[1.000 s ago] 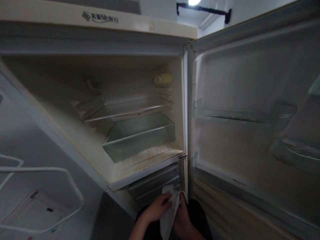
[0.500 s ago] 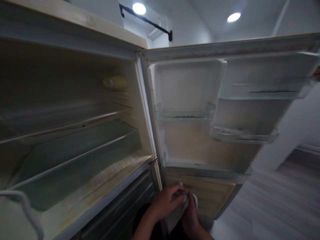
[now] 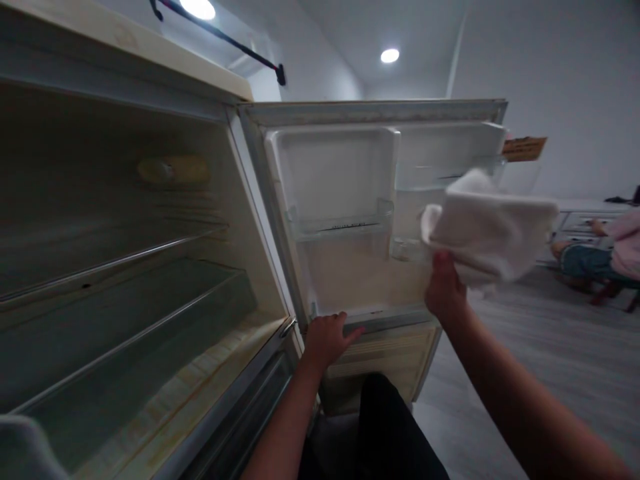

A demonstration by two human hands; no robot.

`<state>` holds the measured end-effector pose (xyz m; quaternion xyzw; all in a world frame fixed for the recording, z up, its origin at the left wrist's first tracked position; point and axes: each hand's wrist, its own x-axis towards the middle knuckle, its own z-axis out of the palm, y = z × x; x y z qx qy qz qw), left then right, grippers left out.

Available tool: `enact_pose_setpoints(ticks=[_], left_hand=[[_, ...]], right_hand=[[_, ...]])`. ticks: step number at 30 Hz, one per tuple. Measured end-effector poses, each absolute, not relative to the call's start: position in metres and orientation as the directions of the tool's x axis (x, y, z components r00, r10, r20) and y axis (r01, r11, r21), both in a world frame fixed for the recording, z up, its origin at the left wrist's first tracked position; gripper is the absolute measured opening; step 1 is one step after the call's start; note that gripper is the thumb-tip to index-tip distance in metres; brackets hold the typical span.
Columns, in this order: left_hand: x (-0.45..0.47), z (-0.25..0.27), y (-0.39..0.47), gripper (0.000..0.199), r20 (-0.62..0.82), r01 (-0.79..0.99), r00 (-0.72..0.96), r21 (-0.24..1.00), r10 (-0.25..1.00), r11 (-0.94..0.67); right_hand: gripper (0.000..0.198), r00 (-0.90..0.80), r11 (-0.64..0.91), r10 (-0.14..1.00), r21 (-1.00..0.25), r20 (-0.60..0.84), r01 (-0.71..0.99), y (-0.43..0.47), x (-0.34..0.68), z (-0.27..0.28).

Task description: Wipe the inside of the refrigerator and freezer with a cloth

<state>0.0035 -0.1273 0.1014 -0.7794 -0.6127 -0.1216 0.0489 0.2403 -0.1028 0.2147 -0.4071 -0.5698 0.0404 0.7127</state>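
Note:
My right hand (image 3: 447,290) grips a whitish cloth (image 3: 495,230) by one corner, raised in front of the outer side of the refrigerator door (image 3: 350,267). The cloth spreads out to the right and is blurred by motion. Lower down, my left hand (image 3: 327,340) is at the door's bottom shelf (image 3: 385,323), thumb held apart from the fingers. Whether it presses on that shelf or hovers just over it, I cannot tell. The door stands wide open, with clear plastic racks (image 3: 345,229) on its inner side.
To the left is the open fridge compartment with a glass shelf (image 3: 115,263), a clear drawer (image 3: 150,340) and stained lower edge. A yellowish lamp cover (image 3: 175,171) is on its inner wall. At far right another person (image 3: 620,250) sits low beside a white cabinet (image 3: 585,220).
My hands, together on the cloth low by the door before, have parted. The right hand has lifted the cloth up and right; the left has let go and reached to the door's bottom shelf.

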Motion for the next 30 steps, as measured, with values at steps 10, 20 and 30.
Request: enact_pose_setpoints(ticks=[10,20,30], left_hand=[[-0.003,0.096,-0.127,0.056,0.363,0.926,0.303,0.106,0.881,-0.362],[-0.002,0.098,-0.128,0.054,0.359,0.934,0.283,0.108,0.890,-0.341],[-0.003,0.091,-0.127,0.057,0.387,0.938,0.281,0.085,0.878,-0.337]], right_hand=[[0.090,-0.439,0.926,0.299,-0.146,0.847,0.348,-0.004,0.088,0.330],[0.075,-0.686,0.737,0.666,-0.121,0.293,0.665,-0.060,0.165,0.379],[0.083,-0.669,0.645,0.700,0.182,0.251,0.743,-0.088,0.167,0.379]])
